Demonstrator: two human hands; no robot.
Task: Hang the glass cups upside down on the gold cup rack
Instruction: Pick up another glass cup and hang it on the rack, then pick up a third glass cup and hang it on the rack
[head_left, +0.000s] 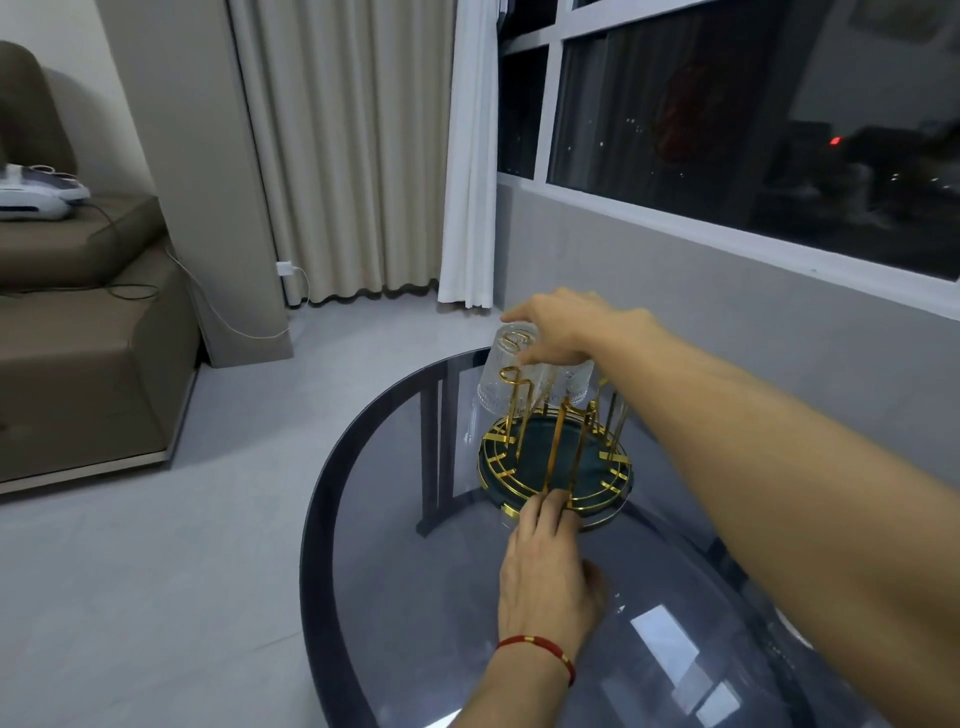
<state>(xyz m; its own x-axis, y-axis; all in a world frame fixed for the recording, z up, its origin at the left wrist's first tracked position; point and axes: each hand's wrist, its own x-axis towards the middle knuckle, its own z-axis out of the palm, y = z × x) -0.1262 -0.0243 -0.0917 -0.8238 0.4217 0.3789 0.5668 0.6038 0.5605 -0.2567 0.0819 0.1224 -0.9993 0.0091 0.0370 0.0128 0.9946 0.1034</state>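
Note:
The gold cup rack (558, 457) stands on a round dark green base on the glass table, with several upright gold prongs. A ribbed glass cup (501, 379) hangs upside down over a far-left prong. My right hand (566, 327) reaches over the rack, thumb and fingers closed on this cup's upturned bottom. A second upside-down glass cup (579, 387) shows just below that hand, partly hidden by it. My left hand (545, 566), with a red string bracelet at the wrist, presses its fingers on the near rim of the rack's base.
The round smoked-glass table (395, 597) has a dark rim; its left edge lies close to the rack. A grey wall and window ledge (727, 228) run along the right. A brown sofa (78, 332) with a white appliance stands far left. Curtains hang behind.

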